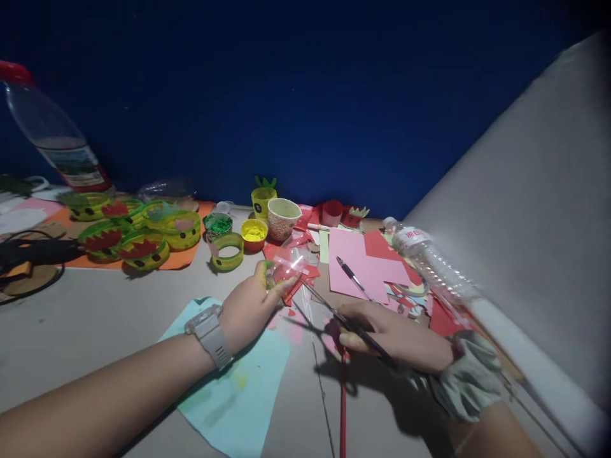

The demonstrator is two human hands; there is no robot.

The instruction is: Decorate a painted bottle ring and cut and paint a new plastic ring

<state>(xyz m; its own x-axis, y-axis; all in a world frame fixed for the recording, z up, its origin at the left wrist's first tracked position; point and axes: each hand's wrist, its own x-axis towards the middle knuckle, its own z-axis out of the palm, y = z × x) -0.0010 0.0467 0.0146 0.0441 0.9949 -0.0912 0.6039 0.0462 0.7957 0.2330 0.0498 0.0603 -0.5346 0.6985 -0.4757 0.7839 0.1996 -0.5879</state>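
Observation:
My left hand (251, 308), with a grey watch (210, 334) on its wrist, is closed around a clear plastic bottle piece (290, 259). Greenish-yellow paint marks its fingers. In my right hand (389, 331) is a slim dark paintbrush (341, 318), its thin end pointing at the clear piece; I cannot tell whether they touch. Beneath my left wrist lies a light blue paper sheet (238, 388) with paint stains. A red stick (343, 401) extends from below my right hand toward the near edge. Just beyond the clear piece stand a cup of yellow paint (254, 234) and a cup of green paint (218, 224).
Several yellow-green rings with paper crowns (143, 249) rest on orange paper (193, 254) at left. A speckled cup (283, 219) stands behind. Pink paper (348, 254) bears a pen (352, 275). A clear bottle (429, 257) lies right; a red-capped bottle (71, 159) leans left.

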